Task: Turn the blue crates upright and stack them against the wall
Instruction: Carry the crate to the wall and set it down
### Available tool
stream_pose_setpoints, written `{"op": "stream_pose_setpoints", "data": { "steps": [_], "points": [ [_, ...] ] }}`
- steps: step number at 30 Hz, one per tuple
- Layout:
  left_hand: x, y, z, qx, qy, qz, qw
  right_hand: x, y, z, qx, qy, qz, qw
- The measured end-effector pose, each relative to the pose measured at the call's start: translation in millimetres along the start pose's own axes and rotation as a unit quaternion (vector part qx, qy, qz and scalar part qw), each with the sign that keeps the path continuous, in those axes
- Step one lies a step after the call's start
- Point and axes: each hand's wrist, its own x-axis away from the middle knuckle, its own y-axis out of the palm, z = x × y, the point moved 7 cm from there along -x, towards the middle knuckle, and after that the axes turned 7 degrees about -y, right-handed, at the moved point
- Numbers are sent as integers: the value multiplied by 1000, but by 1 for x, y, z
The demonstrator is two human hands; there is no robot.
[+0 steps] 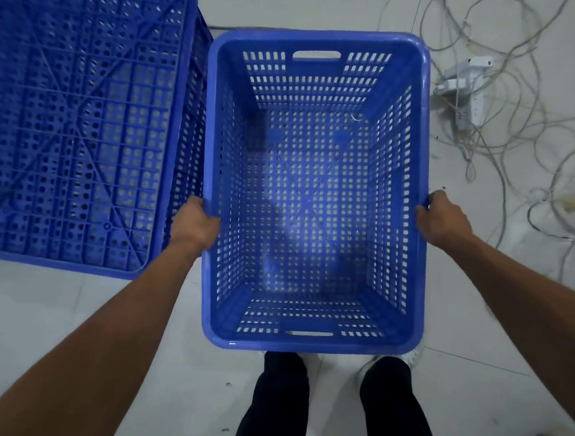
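My left grip (195, 223) and right grip (441, 218) clamp the upright crate (304, 343) by its long rims; its long axis runs away from me.

An upright blue crate (315, 192) is filling the centre of the frame, its open mouth facing up toward the camera. Its walls and floor are showing rows of small perforations, and a slot handle is sitting in each short end wall, one at the top edge and one at the bottom edge of the crate. Its rounded rim is running unbroken all the way around. An overturned blue crate (78, 118) is lying in the upper left of the frame, its ribbed, perforated underside facing up, just beside the upright one's left wall.
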Motion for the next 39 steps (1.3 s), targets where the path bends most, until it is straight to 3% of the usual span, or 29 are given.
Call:
{"op": "stream_pose_setpoints", "data": {
  "steps": [5, 10, 17, 24, 30, 39],
  "points": [
    [-2, 1, 5, -36, 13, 15, 999, -1, 1, 0, -26, 19, 7, 999],
    [-10, -2, -6, 31, -34, 17, 999, -4, 3, 1, -50, 21, 10, 998],
    [6, -16, 5, 22, -5, 17, 1000, 17, -24, 3, -7, -1, 17, 1000],
    [107, -77, 33, 33, 10, -23, 999, 105, -106, 4, 3, 0, 6, 1000],
    [215, -138, 41, 35, 2, 9, 999, 177, -177, 11, -1, -23, 17, 1000],
    [367, -244, 8, 65, -35, 101, 992, 277, -283, -41, -17, -169, 88, 981]
  ]
}}
